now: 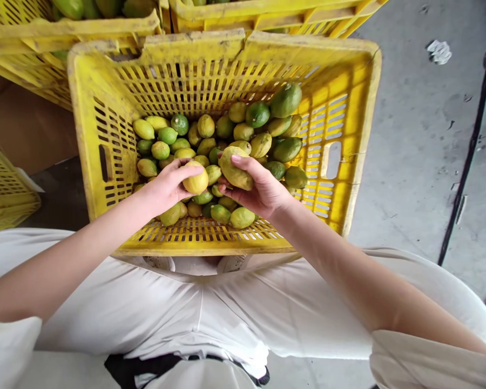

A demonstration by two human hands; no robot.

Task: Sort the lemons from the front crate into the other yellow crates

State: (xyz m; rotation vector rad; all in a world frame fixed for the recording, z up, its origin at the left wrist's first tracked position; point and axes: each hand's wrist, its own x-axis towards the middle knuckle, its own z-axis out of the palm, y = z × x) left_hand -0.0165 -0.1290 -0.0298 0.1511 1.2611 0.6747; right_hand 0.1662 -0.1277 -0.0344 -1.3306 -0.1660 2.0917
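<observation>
My left hand (170,183) is closed around a small yellow lemon (196,179), thumb on top. Beside it, my right hand (263,186) grips a larger, oblong yellow-green lemon (235,170) between thumb and fingers. Both hands are over a yellow plastic crate (360,135), above a layer of lemons in it. Green and yellow fruit lie mixed there; smaller ones such as a yellow lemon (143,129) are on the left, and bigger ones such as a green lemon (287,100) are on the right. The fruit right under my hands is partly hidden.
Two more yellow crates stand behind, one at the back left (105,35) and one at the back right (267,16), with fruit in them. Another yellow crate (8,186) is at the far left. On the grey floor lie crumpled paper (439,52) and a black cable (467,156).
</observation>
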